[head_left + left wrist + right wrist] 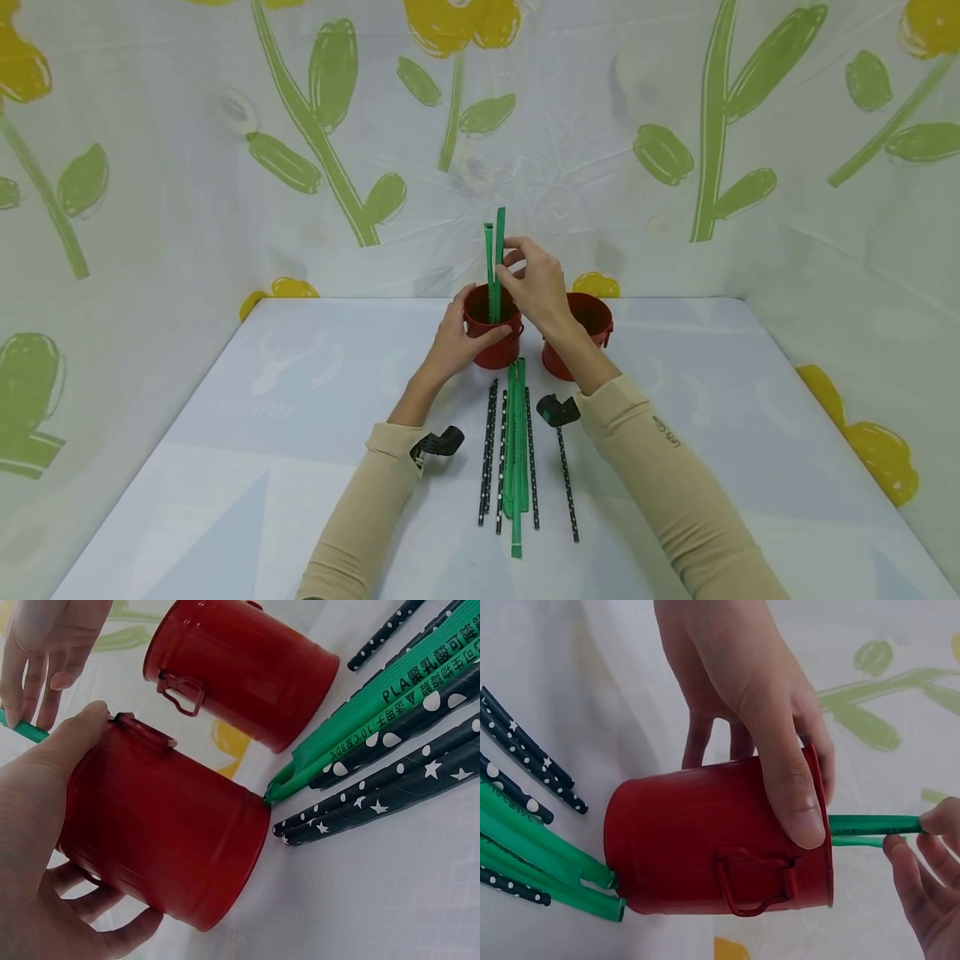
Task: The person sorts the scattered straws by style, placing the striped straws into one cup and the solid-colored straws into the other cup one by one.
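My left hand point(454, 340) grips a small red metal bucket point(495, 357) round its side, thumb near the rim. With thumb and fingertips my right hand point(540, 287) pinches a green paper-wrapped straw point(501, 229) that stands upright in the bucket. Another green straw point(488, 242) leans inside beside it. In the right wrist view both straws stick out past the rim, and the bucket's wire handle point(735, 889) hangs at its side. Their lower ends are hidden in the bucket.
A second red bucket point(557, 363) stands to the right, partly behind my right forearm. In front of the buckets lie several green wrapped straws point(516, 454) among black straws point(491, 450) with white dots and stars. One black straw point(567, 479) lies apart on the right.
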`<move>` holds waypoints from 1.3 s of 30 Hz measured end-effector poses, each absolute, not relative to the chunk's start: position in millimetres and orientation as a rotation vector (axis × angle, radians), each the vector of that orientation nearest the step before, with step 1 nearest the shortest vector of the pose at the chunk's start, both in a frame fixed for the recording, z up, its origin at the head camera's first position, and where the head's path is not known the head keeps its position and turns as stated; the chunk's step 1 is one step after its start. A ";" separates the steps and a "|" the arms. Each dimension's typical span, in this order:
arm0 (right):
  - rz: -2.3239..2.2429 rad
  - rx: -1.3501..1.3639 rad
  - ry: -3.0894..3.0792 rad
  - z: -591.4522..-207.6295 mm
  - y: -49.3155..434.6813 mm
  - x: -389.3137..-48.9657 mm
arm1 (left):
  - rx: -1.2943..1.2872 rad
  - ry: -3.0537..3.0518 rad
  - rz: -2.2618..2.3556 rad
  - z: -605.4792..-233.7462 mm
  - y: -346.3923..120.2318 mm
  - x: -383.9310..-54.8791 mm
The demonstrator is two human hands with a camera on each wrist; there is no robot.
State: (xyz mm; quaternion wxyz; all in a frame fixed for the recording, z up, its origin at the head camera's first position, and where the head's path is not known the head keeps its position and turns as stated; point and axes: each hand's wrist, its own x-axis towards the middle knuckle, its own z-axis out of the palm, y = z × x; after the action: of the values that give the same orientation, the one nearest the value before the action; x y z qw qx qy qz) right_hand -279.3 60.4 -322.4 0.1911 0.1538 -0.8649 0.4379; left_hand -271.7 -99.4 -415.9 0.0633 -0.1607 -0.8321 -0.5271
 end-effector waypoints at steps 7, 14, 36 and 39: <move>1.234 0.440 -2.429 -321.6 61.7 -280.1 | -0.483 -2.510 -1.601 -416.1 -99.5 -272.5; 1.221 0.446 -2.402 -320.4 65.4 -280.1 | -0.477 -2.518 -1.585 -416.9 -100.5 -272.4; 1.319 0.482 -2.352 -303.7 87.4 -247.4 | -0.469 -2.529 -1.580 -417.9 -99.4 -270.9; 1.332 0.488 -2.355 -302.9 90.1 -240.1 | -0.469 -2.530 -1.582 -417.6 -99.6 -271.0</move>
State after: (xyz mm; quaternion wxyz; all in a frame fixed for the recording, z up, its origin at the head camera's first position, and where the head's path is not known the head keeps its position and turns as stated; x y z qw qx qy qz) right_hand -240.1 90.1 -302.9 0.1952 0.1742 -0.8401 0.4752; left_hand -271.0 -99.6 -417.6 0.0604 -0.1550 -0.8361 -0.5227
